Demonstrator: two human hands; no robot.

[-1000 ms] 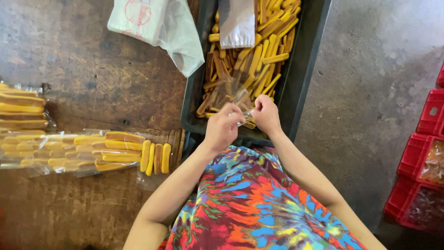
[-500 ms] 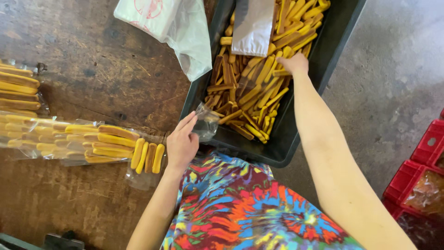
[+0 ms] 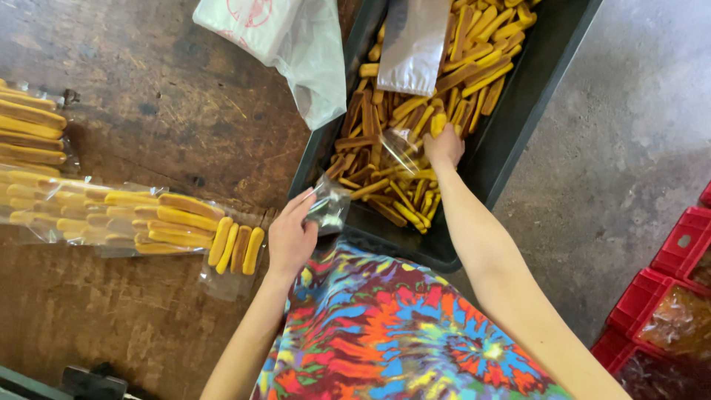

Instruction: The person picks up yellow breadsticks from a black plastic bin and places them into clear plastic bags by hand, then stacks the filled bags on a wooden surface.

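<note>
While the left hand (image 3: 290, 238) stays at centre frame pinching a small clear bag (image 3: 329, 207) by its mouth, the right hand (image 3: 445, 146) has drawn back from the far sticks to the middle of the black tray (image 3: 518, 118), fingers curled over yellow snack sticks (image 3: 415, 118); whether it grips any, I cannot tell.

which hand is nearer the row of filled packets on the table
Left. The left hand, holding a small clear bag, sits just right of the filled packets on the wooden table. The right hand is farther off, in the black tray among the yellow sticks.
</note>
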